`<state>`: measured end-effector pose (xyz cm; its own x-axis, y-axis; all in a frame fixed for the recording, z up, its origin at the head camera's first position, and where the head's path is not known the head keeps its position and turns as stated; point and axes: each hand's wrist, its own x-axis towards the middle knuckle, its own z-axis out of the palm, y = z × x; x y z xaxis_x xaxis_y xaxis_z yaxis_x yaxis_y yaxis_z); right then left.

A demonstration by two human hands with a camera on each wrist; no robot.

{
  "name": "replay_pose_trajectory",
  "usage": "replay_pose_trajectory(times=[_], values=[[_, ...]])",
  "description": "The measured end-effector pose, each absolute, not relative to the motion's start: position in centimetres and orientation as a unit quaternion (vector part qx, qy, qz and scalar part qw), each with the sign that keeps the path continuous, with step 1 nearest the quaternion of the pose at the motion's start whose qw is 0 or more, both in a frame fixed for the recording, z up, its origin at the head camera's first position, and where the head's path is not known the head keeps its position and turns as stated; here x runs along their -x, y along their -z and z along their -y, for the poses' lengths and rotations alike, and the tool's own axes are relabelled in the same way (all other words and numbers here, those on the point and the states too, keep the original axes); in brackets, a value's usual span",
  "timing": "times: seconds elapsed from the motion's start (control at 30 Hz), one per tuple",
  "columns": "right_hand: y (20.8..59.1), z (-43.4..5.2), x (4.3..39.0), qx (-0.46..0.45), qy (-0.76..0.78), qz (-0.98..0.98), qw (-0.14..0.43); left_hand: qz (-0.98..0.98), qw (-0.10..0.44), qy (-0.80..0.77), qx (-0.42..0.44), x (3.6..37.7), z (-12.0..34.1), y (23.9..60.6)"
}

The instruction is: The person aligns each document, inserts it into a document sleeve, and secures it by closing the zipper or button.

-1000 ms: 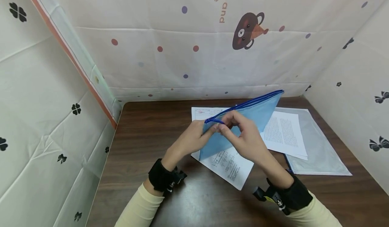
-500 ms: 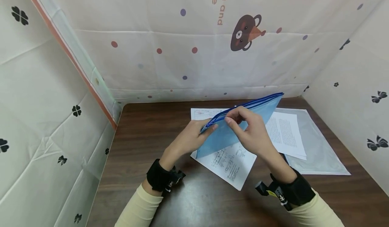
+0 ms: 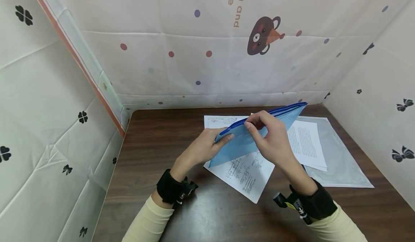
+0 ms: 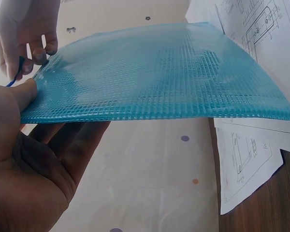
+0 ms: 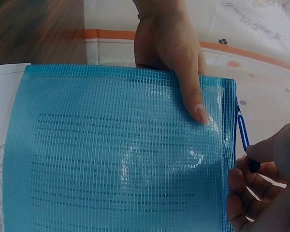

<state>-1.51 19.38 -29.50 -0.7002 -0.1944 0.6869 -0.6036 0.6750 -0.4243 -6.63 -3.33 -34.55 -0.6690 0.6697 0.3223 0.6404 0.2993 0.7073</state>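
Observation:
A blue mesh zipper pouch (image 3: 236,146) is held up at a tilt over the papers, its dark blue zipper edge uppermost. With the thumb on the near face and the fingers behind, my left hand (image 3: 203,145) grips its left end. The right hand (image 3: 271,137) pinches a blue zipper pull (image 5: 243,129) at the top edge, a short way right of the left hand. Rows of printed lines show through the pouch's mesh in the right wrist view. In the left wrist view the pouch (image 4: 150,77) spans the frame, with the left fingers under it.
A sheet with printed diagrams (image 3: 248,179) lies below the pouch on the brown wooden table (image 3: 155,144). To the right, a sheet of printed text (image 3: 306,143) lies partly over a pale mesh pouch (image 3: 343,166). Patterned cloth walls (image 3: 181,69) enclose the table.
From beside the left thumb, the right hand has moved rightward along the zipper edge with the pull. The left hand keeps its grip, and the pouch's left end has tipped lower.

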Motion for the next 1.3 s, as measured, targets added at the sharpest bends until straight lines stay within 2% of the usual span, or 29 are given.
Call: replay_pose_trajectory(times=[1.3], values=[[29.7,-20.7,1.9,-0.191,-0.324,0.87,0.319,-0.802,0.029,-0.444,-0.398,6.5,3.6,34.6]])
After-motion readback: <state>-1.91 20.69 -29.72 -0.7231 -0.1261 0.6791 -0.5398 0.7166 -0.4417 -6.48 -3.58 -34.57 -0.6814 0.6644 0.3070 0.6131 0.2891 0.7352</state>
